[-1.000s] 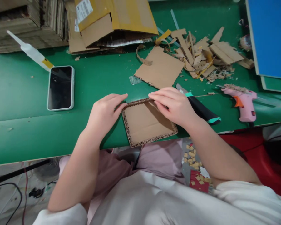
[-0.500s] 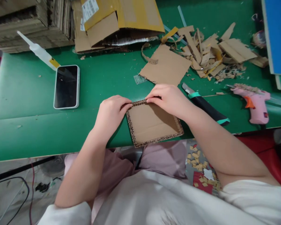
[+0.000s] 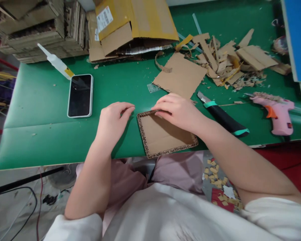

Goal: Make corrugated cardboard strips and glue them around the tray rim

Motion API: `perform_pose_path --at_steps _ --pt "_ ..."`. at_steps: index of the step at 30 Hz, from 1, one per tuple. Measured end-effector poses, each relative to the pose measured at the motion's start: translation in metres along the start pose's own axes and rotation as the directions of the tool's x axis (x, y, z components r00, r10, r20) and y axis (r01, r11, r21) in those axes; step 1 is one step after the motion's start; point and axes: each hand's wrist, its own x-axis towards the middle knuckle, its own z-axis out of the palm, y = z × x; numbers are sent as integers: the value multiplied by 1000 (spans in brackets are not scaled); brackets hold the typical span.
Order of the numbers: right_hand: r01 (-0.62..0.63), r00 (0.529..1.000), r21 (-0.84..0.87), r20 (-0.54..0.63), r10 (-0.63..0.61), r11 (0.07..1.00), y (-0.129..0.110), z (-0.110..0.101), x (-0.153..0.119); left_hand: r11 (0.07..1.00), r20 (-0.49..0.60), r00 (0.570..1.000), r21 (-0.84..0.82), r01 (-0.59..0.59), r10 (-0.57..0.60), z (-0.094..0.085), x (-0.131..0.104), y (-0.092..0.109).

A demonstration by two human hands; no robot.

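A shallow square cardboard tray (image 3: pixel 165 132) with a raised corrugated rim lies near the table's front edge, tilted slightly from square. At its far rim is my right hand (image 3: pixel 174 108), thumb inside and fingers over the edge, pinching the cardboard. My left hand (image 3: pixel 117 117) hovers just left of the tray, apart from it, with thumb and fingertips brought together; nothing shows between them. Beyond the right hand lies a loose cardboard square (image 3: pixel 182 73). A utility knife (image 3: pixel 222 115) with a black and teal handle rests to the right, its blade out.
A pink glue gun (image 3: pixel 281 113) lies far right. Torn cardboard scraps (image 3: pixel 223 60) are heaped behind. A phone (image 3: pixel 80 95) and a white tapered bottle (image 3: pixel 57 63) are on the left of the green table (image 3: pixel 40 134). A yellow-taped carton (image 3: pixel 150 20) and stacked cardboard (image 3: pixel 47 36) stand at the back.
My left hand has let go of the tray's far left rim and moved left. My right hand stays on the rim. The whole view has shifted slightly.
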Motion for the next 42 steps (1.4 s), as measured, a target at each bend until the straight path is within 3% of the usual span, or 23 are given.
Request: perform_pose_path --at_steps 4,10,20,23,26,30,35,42 --pt "130 991 -62 16 -130 990 -4 10 5 997 103 993 62 41 -48 0 -3 3" --pt "176 984 -140 12 -176 974 -4 17 6 995 171 983 83 58 -72 2 -3 10" --pt "218 974 -139 -38 -225 966 -1 26 7 986 157 987 169 0 -27 7 -6 12" --pt "229 971 -84 -55 -234 970 0 20 5 960 123 992 271 -68 36 7 -11 16" --pt "177 973 -22 -148 -178 984 2 4 -5 913 62 981 360 -192 182 8 -17 22" --pt "15 965 -121 -256 -46 993 7 -11 -27 847 141 934 394 -357 328 18 -28 30" --pt "-10 968 -225 -247 -47 974 12 -3 -45 821 279 914 415 -391 294 37 -38 38" --pt "20 976 -327 -199 -89 945 12 6 -45 850 321 936 444 -283 144 44 -37 45"
